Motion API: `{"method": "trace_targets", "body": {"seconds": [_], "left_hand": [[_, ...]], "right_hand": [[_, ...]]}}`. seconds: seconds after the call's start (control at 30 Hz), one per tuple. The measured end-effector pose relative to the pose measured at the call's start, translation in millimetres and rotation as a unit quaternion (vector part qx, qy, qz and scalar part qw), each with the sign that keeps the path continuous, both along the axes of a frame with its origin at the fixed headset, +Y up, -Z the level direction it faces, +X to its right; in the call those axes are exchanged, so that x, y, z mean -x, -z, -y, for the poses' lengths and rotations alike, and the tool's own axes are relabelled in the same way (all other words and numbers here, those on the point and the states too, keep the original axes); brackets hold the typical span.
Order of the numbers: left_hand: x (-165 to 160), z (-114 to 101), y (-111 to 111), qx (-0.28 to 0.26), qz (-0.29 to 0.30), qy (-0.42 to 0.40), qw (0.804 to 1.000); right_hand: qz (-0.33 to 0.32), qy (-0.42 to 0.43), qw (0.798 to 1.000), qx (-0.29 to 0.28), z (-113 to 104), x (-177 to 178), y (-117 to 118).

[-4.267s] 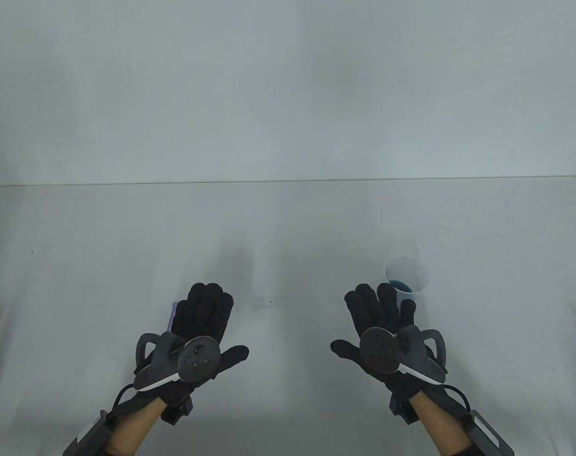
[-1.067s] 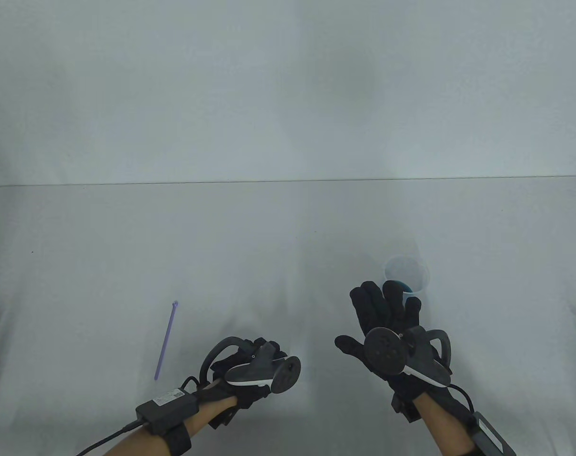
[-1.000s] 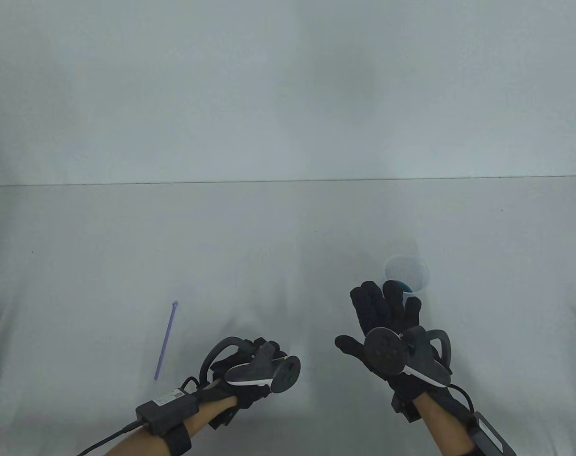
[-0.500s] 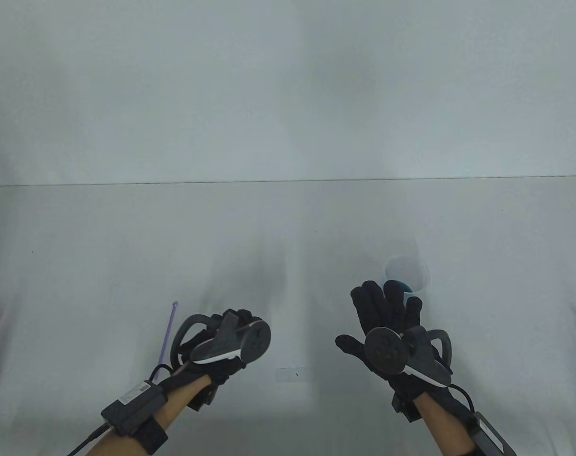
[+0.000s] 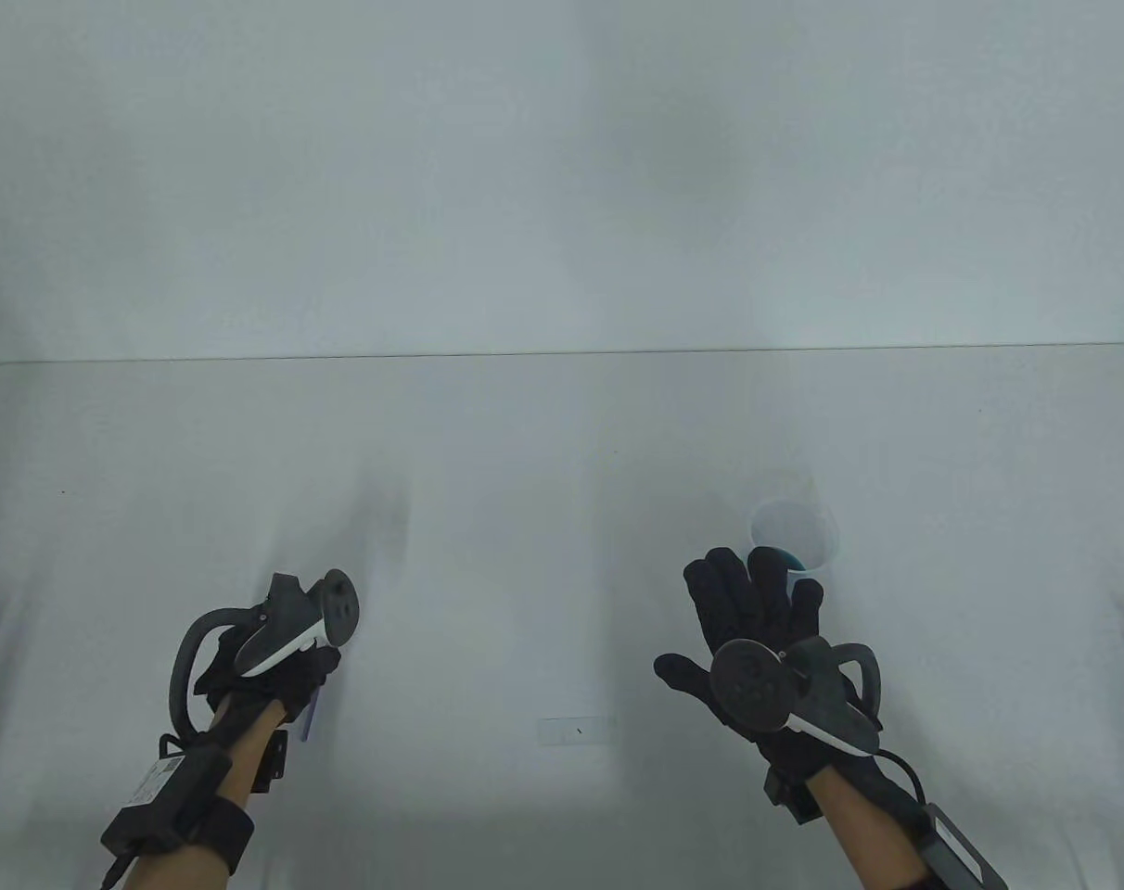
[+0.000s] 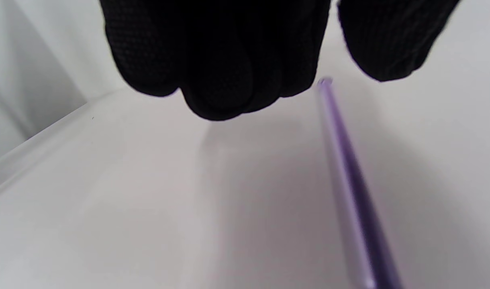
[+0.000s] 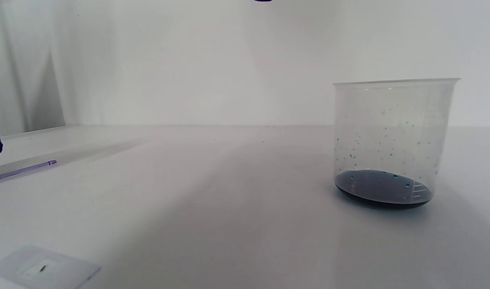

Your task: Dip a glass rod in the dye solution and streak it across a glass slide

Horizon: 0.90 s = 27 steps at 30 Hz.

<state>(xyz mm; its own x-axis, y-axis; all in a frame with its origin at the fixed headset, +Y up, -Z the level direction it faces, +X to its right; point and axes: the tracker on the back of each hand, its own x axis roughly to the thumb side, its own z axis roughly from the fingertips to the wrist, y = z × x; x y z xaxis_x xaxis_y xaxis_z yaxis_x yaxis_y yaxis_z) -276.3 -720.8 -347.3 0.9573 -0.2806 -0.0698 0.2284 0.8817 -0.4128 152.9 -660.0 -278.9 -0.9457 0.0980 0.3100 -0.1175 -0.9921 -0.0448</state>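
A thin purple rod [image 6: 345, 172] lies on the white table; in the table view only its near end [image 5: 312, 718] shows below my left hand [image 5: 288, 672]. That hand hovers over the rod, fingers [image 6: 221, 72] curled on one side and the thumb on the other, not closed on it. The glass slide [image 5: 576, 731] lies flat between my hands, near the front. A clear beaker [image 5: 794, 536] with blue dye [image 7: 383, 188] at its bottom stands just beyond my right hand [image 5: 747, 603], which lies flat, fingers spread, holding nothing.
The white table's far edge [image 5: 562, 354] meets a plain white wall. The right wrist view shows the slide [image 7: 40, 267] at lower left and the rod's tip [image 7: 24, 170] at far left. Droplets speckle the beaker's inner wall [image 7: 393, 136].
My left hand has moved left from the slide, which now lies nearer the table's front, to above the rod. The right hand has not moved.
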Motion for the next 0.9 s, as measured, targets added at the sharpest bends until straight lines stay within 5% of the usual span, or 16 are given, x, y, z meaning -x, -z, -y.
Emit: {"method": "trace_targets", "body": {"seconds": [0.9], "left_hand": [[-29.0,33.5,24.7,0.101,-0.087,0.044,0.990]], "right_hand": [[0.007,0.003,1.000,-0.005,-1.8,-1.3,-0.3]]}}
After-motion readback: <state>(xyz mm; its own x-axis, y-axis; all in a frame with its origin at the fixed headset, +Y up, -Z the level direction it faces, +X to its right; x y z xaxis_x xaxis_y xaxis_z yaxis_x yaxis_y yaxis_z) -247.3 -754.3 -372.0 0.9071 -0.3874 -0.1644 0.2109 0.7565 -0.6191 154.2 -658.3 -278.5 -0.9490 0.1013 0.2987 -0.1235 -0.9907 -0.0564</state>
